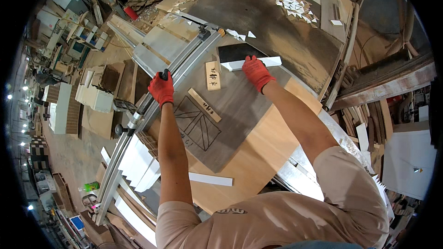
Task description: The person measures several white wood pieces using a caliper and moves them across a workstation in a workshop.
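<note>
My left hand [161,88], in a red glove, is closed at the edge of a long silver metal rail [191,50]; a small black part shows at its fingertips. Farther right, my right hand [256,71], also red-gloved, grips a white strip [272,62] from above. That strip lies along the near edge of a black panel [235,52]. Between my hands, a grey-brown board [240,124] carries hand-drawn lines. Two small wooden pieces with handwriting, one upright block [213,74] and one slanted stick [204,104], rest on this board.
Many white triangular offcuts [290,1] lie on the dark far surface. A light plywood sheet [249,157] sits under the board, with a loose white strip [212,179] near me. White stacked pieces [138,163] stand left of the rail. A beam [387,83] borders the right.
</note>
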Demonstrator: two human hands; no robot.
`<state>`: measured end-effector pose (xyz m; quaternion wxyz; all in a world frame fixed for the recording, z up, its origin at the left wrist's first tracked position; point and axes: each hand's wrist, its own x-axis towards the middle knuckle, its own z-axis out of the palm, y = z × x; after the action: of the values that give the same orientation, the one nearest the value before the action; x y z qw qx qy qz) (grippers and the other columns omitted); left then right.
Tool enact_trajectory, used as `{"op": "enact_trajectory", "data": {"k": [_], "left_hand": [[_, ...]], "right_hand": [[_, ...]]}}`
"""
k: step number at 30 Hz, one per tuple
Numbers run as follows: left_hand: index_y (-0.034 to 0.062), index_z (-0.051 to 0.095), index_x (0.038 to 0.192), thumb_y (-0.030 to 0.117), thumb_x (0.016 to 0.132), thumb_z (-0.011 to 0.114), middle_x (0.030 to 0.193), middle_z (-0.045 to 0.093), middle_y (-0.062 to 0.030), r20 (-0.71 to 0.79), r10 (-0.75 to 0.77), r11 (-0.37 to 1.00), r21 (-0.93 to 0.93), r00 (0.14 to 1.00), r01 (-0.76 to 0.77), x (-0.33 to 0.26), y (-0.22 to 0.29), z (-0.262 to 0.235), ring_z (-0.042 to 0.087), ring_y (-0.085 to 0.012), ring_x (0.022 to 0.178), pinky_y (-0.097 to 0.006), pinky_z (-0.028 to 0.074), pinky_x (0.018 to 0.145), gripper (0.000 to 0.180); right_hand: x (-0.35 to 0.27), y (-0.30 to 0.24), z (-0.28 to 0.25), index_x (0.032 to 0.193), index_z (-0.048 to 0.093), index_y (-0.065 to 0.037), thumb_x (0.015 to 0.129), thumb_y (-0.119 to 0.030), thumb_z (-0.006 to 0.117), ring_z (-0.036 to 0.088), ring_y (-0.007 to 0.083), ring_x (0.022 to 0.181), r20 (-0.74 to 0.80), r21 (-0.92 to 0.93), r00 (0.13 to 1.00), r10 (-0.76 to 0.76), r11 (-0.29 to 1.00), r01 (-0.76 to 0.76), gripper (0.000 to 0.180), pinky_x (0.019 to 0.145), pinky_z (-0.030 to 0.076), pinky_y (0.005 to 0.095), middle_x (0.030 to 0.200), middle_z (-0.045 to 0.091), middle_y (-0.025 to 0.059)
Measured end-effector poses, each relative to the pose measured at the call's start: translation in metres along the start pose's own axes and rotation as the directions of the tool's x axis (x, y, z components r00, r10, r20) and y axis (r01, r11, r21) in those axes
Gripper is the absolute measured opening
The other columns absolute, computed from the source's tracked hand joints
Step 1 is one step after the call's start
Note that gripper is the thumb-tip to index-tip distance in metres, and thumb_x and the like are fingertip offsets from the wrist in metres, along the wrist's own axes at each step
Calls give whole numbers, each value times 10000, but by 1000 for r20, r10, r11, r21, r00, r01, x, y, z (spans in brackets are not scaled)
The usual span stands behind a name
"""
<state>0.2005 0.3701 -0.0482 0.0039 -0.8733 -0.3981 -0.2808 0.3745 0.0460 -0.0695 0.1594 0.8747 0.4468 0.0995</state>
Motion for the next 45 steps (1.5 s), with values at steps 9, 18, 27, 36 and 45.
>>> {"op": "enact_trajectory", "data": {"k": [9, 18, 27, 36, 45], "left_hand": [[117, 676, 957, 477, 853, 637, 964, 705, -109, -90, 50, 999, 2, 995, -50, -5, -6, 7, 651, -306, 968, -469, 461, 869, 377], [116, 664, 949, 486, 852, 637, 954, 701, -121, -105, 67, 997, -15, 992, -69, -9, -10, 9, 648, -315, 970, -462, 460, 879, 383], [129, 673, 1023, 492, 865, 627, 1024, 694, -113, -67, 32, 998, -56, 997, -36, -11, -9, 6, 628, -317, 1032, -471, 441, 915, 398], [129, 681, 1019, 481, 859, 644, 1035, 697, -101, -44, 27, 999, -19, 999, -28, -12, -10, 7, 630, -312, 1024, -454, 443, 916, 390], [121, 684, 1010, 494, 860, 635, 1025, 700, -102, -71, 22, 997, -66, 997, -27, -17, -7, 3, 631, -317, 1025, -463, 447, 911, 405]], "right_hand": [[-7, -2, 7, 1031, 709, 19, 845, -79, 569, 652, 382, 1058, -171, 83, 984, 43, 996, -29, 253, 753, 578, 418, 1205, 634, 245], [-12, -3, 2, 931, 731, -7, 806, -92, 594, 654, 361, 966, -140, 90, 989, 47, 995, -35, 204, 663, 559, 406, 1097, 653, 222], [-17, -3, 7, 976, 733, -32, 837, -110, 572, 656, 343, 952, -208, 54, 977, 46, 998, -36, 227, 697, 555, 408, 1098, 665, 208], [-18, -5, 2, 956, 736, -32, 835, -96, 579, 643, 326, 959, -127, 49, 991, 51, 998, -45, 208, 664, 543, 386, 1071, 660, 189], [-24, -6, 5, 960, 728, -10, 836, -101, 568, 646, 329, 941, -187, 82, 981, 47, 996, -33, 222, 670, 546, 395, 1065, 656, 199]]}}
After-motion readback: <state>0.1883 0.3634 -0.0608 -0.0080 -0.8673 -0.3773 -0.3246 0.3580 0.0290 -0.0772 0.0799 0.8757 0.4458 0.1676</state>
